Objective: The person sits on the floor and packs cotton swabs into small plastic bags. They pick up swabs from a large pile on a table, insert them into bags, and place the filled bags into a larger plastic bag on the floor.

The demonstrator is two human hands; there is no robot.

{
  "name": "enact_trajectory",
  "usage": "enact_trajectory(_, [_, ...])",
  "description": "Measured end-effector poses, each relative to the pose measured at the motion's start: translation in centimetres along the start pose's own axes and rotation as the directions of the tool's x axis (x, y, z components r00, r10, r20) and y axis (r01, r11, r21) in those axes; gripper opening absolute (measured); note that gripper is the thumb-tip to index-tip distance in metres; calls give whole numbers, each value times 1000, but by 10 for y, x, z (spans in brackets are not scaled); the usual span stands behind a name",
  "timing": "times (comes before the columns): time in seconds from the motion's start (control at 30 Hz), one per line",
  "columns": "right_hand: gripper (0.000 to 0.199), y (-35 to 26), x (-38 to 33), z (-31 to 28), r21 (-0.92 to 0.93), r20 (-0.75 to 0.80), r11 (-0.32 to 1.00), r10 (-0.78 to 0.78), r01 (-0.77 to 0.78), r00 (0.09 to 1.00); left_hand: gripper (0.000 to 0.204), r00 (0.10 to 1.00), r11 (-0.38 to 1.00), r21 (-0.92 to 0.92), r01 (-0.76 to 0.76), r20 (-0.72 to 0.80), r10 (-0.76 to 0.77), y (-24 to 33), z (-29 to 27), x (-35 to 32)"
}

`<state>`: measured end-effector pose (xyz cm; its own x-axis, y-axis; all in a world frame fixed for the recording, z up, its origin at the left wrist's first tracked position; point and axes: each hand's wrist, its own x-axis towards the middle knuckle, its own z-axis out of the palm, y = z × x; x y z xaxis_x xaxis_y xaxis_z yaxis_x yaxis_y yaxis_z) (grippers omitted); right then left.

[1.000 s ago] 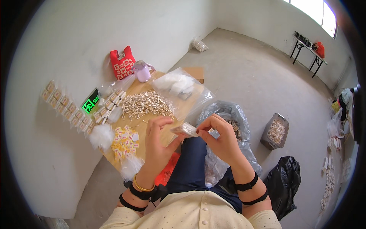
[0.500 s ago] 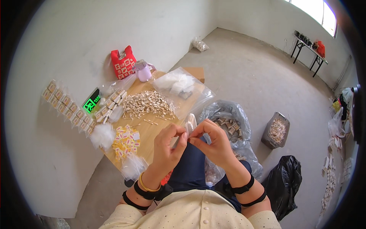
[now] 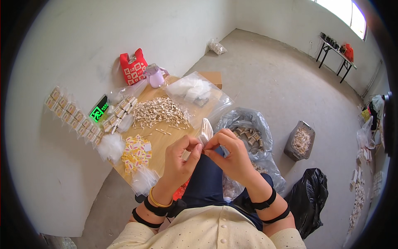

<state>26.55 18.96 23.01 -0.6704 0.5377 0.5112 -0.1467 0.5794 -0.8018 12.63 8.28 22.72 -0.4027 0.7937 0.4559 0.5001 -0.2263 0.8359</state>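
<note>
Left hand (image 3: pixel 179 159) and right hand (image 3: pixel 232 155) meeting over the near edge of the counter (image 3: pixel 166 141), fingertips of both pinched shut on one small clear packet (image 3: pixel 205 132) that stands up between them, just above the lap. Black straps on both wrists, a yellow bangle on the left.

Low wooden counter on a grey concrete floor (image 3: pixel 265 70), pushed against a white wall (image 3: pixel 83 41). Heap of pale little sticks (image 3: pixel 159 112) at the counter's middle. Large clear plastic bag (image 3: pixel 199 93) with white contents toward the far right corner; lilac lidded cup (image 3: pixel 155 76) at the far edge, red patterned bag (image 3: pixel 133 68) just beside it against the wall. Rows of small clear packets (image 3: pixel 72 116) laid along the left, off the counter's left edge, with a glowing green sign (image 3: pixel 98 111) between them and the counter. Yellow and white printed slips (image 3: pixel 137 152) near the left front corner, white fluffy bags on either side. Right of the counter, a clear sack (image 3: pixel 248 130) of brownish pieces, a grey tub (image 3: pixel 299 141), a black bag (image 3: pixel 309 199). Folding table (image 3: pixel 333 47) far off under a bright window.
</note>
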Motion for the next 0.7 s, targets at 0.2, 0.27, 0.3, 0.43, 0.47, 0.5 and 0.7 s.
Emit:
enact_trajectory(0.2, [12, 3, 0, -2, -11, 12, 1000, 9, -9, 1000, 10, 1000, 1000, 22, -7, 8, 7, -2, 1, -2])
enact_trajectory(0.27, [12, 1, 1, -3, 12, 28, 1000, 24, -24, 999, 10, 999, 999, 24, 24, 31, -25, -1, -1, 0])
enact_trajectory(0.3, [12, 0, 2, -3, 25, 36, 999, 30, -31, 999, 11, 998, 999, 27, 38, 42, -40, 1, -3, 1])
enact_trajectory(0.43, [11, 0, 2, -3, 45, 42, 998, 44, -46, 998, 13, 993, 995, 27, 91, 77, -93, 4, -7, 0])
enact_trajectory(0.47, [11, -1, 2, -4, 57, 43, 997, 55, -57, 998, 13, 993, 996, 20, 91, 77, -93, 3, -7, 0])
enact_trajectory(0.5, [11, -1, 2, -4, 68, 45, 995, 66, -69, 997, 13, 993, 996, 12, 92, 78, -93, 1, -8, -1])
enact_trajectory(0.7, [9, 4, 1, -3, 109, 60, 987, 114, -120, 992, 10, 995, 997, -10, 77, 66, -76, 2, -7, -1])
